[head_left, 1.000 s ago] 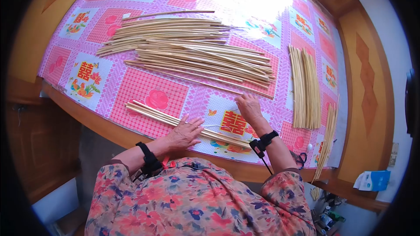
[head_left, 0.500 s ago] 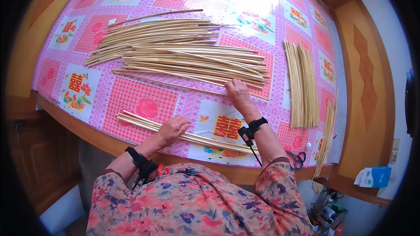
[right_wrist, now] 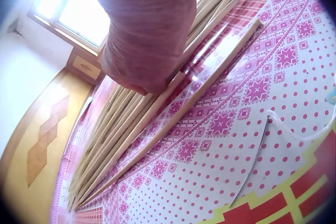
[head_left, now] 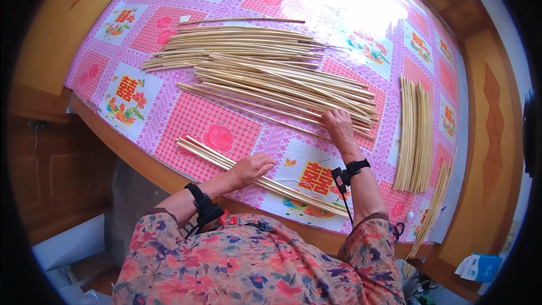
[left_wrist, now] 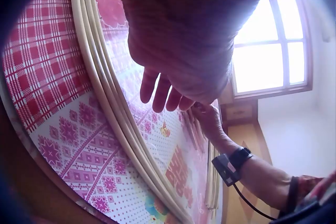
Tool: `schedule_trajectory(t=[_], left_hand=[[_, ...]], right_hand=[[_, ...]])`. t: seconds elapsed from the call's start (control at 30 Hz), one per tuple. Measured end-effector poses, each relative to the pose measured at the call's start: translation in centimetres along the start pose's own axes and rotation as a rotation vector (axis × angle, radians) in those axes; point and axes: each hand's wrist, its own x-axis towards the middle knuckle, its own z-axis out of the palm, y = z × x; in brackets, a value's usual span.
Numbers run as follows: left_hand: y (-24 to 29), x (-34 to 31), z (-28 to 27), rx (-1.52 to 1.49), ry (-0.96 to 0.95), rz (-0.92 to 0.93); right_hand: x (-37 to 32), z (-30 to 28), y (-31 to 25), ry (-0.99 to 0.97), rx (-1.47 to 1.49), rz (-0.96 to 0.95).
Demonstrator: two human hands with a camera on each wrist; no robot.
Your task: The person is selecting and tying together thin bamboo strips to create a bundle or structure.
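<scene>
My left hand (head_left: 255,166) rests on a small bundle of pale thin sticks (head_left: 226,161) that lies along the table's near edge. In the left wrist view its fingers (left_wrist: 157,90) hang relaxed just over those sticks (left_wrist: 105,92). My right hand (head_left: 339,125) reaches forward. Its fingertips touch the near edge of the big pile of long sticks (head_left: 282,85). In the right wrist view, that hand (right_wrist: 142,71) bends down onto the sticks (right_wrist: 157,113). No stick is lifted.
The table wears a pink patterned cloth (head_left: 197,116). A second stick pile (head_left: 237,42) lies farther back, a lengthwise bundle (head_left: 415,135) at the right, and more sticks (head_left: 435,209) at the right edge. A thin curved strip (right_wrist: 252,166) lies near my right hand.
My right hand moved forward from the bare cloth onto the big pile's near edge. My left hand stayed on the near bundle, its fingers less spread.
</scene>
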Motion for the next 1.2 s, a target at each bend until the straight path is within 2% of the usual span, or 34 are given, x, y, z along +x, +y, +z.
schedule_trajectory(t=[0.13, 0.2, 0.27, 0.3, 0.33, 0.4, 0.43, 0.47, 0.53, 0.6, 0.67, 0.7, 0.73, 0.8, 0.83, 0.93, 0.97, 1.2], left_hand=[[-0.7, 0.4, 0.1, -0.024, 0.028, -0.026], [-0.9, 0.8, -0.1, -0.017, 0.059, -0.024], [-0.7, 1.1, -0.4, -0.156, 0.053, -0.137], [-0.2, 1.3, -0.5, -0.271, 0.105, -0.165], [-0.3, 1.4, -0.5, -0.26, 0.122, -0.165], [-0.9, 1.6, -0.3, -0.534, 0.138, -0.284], [-0.9, 1.7, -1.0, -0.585, 0.066, -0.392], [-0.8, 1.9, -1.3, -0.585, 0.073, -0.387], [-0.4, 2.7, -1.6, -0.823, 0.152, -0.447], [0.4, 3.5, -2.0, -0.911, 0.193, -0.422], [1.5, 4.1, -2.7, -1.204, 0.314, -0.306], [1.8, 4.6, -3.1, -1.315, 0.329, -0.274], [1.9, 4.8, -3.6, -1.316, 0.318, -0.279], [2.3, 4.7, -4.7, -1.371, 0.297, -0.149], [2.7, 4.3, -5.0, -1.324, 0.318, -0.151], [2.7, 3.4, -5.9, -1.28, 0.297, -0.195], [2.8, 3.1, -6.0, -1.319, 0.335, -0.222], [2.1, 2.5, -6.8, -1.383, 0.289, -0.257]], right_hand=[[-0.3, 0.8, 0.0, -0.045, -0.054, 0.03], [-0.5, 0.8, 0.0, -0.005, -0.026, -0.004], [-0.6, 0.4, -0.1, -0.056, -0.075, -0.057], [-0.7, 0.2, -0.1, -0.012, -0.025, -0.056], [-0.7, -0.2, -0.3, 0.001, -0.02, -0.071], [-1.1, -1.4, -0.7, -0.068, 0.184, 0.031], [-1.0, -2.7, -1.1, -0.097, 0.208, 0.028], [-0.9, -4.1, -1.5, -0.094, 0.206, 0.021], [-0.7, -6.6, -2.4, -0.004, 0.417, 0.068], [-1.1, -8.1, -2.9, 0.012, 0.482, 0.069], [-1.7, -9.6, -4.4, -0.094, 0.634, 0.099], [-2.1, -10.0, -5.3, -0.293, 0.911, 0.339], [-2.3, -10.3, -6.1, -0.291, 0.912, 0.35], [-2.5, -11.1, -7.5, -0.428, 1.138, 0.405], [-2.3, -11.6, -8.0, -0.459, 1.193, 0.417], [-2.9, -10.7, -7.8, -0.505, 1.245, 0.411], [-2.9, -10.5, -7.8, -0.494, 1.212, 0.403], [-2.3, -11.2, -8.1, -0.504, 1.103, 0.405]])
